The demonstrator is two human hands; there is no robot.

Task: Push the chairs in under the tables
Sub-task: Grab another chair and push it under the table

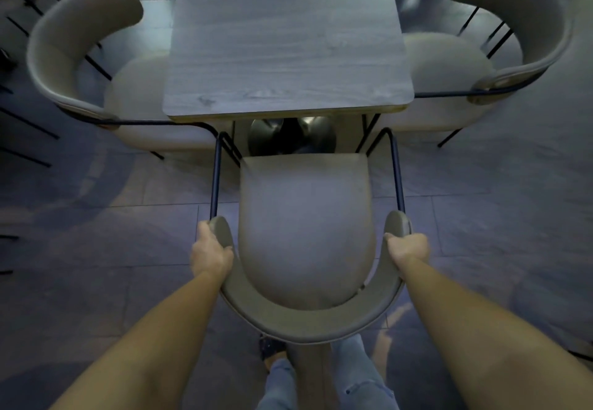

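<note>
Both forearms reached forward from the bottom edge. Beyond them the table (285, 43) stood on the tiled floor (96, 249), side chairs (73, 56) (513, 34) tucked against it. One chair (305, 226) stood just short of the table's near edge, seat not yet under it. Left hand (210, 254) and right hand (407, 247) were each closed around an end of its curved backrest.

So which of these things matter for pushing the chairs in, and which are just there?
Part of the job:
- grey curved-back padded chair in the middle, held by the left hand and right hand
- grey wood-grain table
- matching chair on the left
- matching chair on the right

Just there:
- grey tiled floor
- round metal table base
- dark patterned shoe
</note>
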